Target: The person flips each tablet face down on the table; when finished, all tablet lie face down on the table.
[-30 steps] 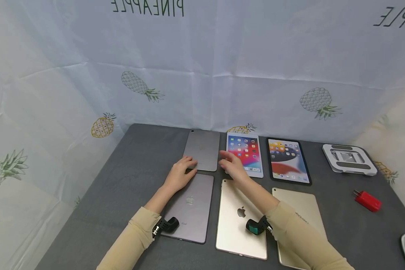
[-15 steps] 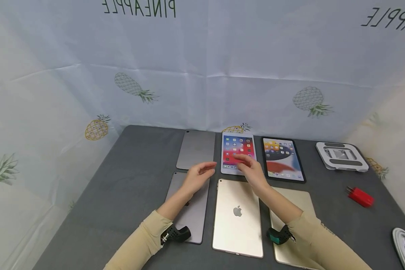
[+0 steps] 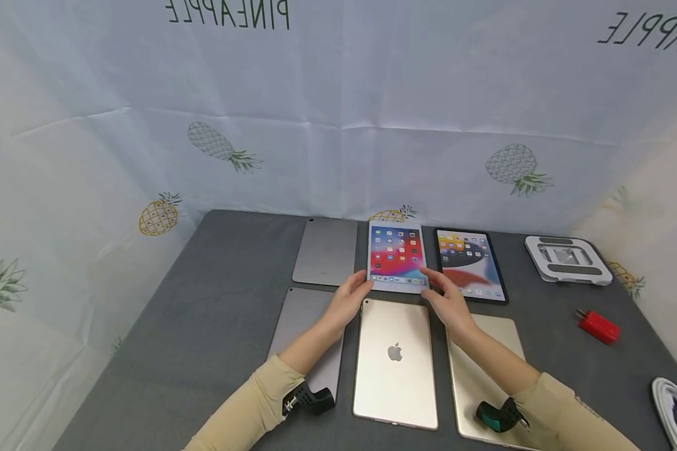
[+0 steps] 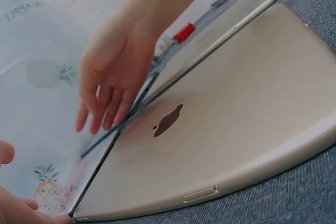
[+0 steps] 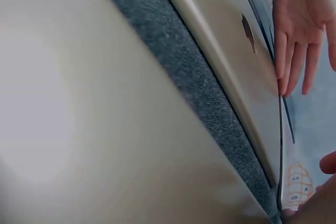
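White casing, lit screen: in the head view we find the white tablet (image 3: 396, 255) flat in the back row, between a grey tablet (image 3: 325, 250) and a black-framed tablet (image 3: 467, 260). Left hand (image 3: 345, 305) at its near left corner, fingers extended, holding nothing; right hand (image 3: 450, 307) at its near right side, fingers loosely spread, also without a grip. How firmly the fingertips touch, we cannot tell. Just in front, a gold tablet (image 3: 395, 382) lies back up on the grey table (image 3: 203, 326).

Left wrist view: we see the right hand's fingers long and straight past the gold back.

Right wrist view: we note the left hand, fingers straight, thumb apart; a second gold tablet (image 5: 94, 114) fills the foreground.
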`<state>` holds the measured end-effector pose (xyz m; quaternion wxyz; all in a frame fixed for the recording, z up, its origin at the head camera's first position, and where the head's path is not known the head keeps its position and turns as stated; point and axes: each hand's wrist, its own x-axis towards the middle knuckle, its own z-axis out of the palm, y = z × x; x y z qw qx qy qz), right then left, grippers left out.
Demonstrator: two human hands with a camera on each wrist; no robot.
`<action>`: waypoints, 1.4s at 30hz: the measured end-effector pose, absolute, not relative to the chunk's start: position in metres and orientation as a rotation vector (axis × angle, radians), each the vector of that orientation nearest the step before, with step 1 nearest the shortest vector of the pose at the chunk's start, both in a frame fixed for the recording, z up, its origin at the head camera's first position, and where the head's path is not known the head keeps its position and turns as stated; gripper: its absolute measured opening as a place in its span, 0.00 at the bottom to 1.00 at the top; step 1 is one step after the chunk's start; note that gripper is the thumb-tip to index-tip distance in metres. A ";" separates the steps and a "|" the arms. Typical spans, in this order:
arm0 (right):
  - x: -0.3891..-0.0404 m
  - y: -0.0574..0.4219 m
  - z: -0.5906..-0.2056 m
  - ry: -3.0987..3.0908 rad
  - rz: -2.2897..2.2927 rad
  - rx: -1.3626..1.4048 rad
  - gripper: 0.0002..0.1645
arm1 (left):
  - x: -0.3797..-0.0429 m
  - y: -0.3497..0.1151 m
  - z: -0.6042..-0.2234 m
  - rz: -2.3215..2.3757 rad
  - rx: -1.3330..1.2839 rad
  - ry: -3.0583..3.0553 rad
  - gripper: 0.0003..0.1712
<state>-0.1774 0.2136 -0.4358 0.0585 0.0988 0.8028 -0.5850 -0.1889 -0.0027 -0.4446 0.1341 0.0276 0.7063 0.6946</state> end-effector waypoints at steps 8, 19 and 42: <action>-0.174 0.216 -0.438 2.318 -1.821 0.334 0.37 | -0.192 -0.004 -0.446 2.168 0.041 1.748 0.39; -0.174 0.215 -0.439 2.271 -1.870 0.372 0.38 | -0.201 -0.011 -0.445 2.270 -0.066 1.508 0.38; -0.171 0.210 -0.441 2.349 -1.738 0.327 0.38 | -0.210 -0.003 -0.459 2.196 -0.032 1.818 0.24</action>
